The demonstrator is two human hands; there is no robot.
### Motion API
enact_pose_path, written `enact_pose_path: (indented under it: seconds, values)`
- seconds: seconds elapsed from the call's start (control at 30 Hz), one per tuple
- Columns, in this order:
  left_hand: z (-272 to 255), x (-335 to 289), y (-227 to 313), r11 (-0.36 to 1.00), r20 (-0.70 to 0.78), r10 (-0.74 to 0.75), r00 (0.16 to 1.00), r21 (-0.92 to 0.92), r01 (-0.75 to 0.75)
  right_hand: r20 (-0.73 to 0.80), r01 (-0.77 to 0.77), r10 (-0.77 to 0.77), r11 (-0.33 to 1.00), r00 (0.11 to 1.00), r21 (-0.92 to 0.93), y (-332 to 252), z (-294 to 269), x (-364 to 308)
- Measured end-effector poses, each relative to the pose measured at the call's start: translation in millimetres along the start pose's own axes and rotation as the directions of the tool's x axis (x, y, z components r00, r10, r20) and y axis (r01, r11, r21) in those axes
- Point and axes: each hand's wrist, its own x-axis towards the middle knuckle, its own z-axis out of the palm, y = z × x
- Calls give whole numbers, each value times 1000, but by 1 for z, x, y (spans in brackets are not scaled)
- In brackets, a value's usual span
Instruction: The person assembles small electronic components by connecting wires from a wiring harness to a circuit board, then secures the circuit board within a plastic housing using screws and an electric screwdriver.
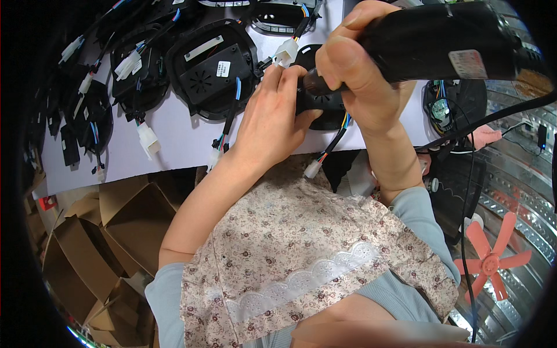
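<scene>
My right hand (365, 69) is wrapped around a thick black corded tool (429, 43) that looks like an electric screwdriver. Its narrow front end (316, 84) points left and down at a rounded black plastic housing (328, 119) on the table. My left hand (270, 116) grips that housing's left side, with the thumb towards me and the fingers at the far side. The tool and both hands hide most of the housing, including the spot under the tool's tip. Coloured wires with a white connector (313, 169) hang from its near edge. Another white connector (286, 52) lies just beyond my left fingertips.
Several similar black housings (203, 87) with wires and white plugs cover the white table (174, 153) to the left and back. One more unit (455, 107) lies at right. The tool's black cable (493, 116) hangs at right, near a pink fan (490, 264). Cardboard boxes (81, 261) stand lower left.
</scene>
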Motion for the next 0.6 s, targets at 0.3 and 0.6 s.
enact_pose_path:
  seconds: [0.3,0.6]
  values:
    - [1,0,-5,997,-26,68,997,36,-67,145,159,-154,987,977,-24,10,8,5]
    - [-2,-58,20,980,-191,189,963,-28,-198,30,120,-164,820,986,560,-54,-96,10]
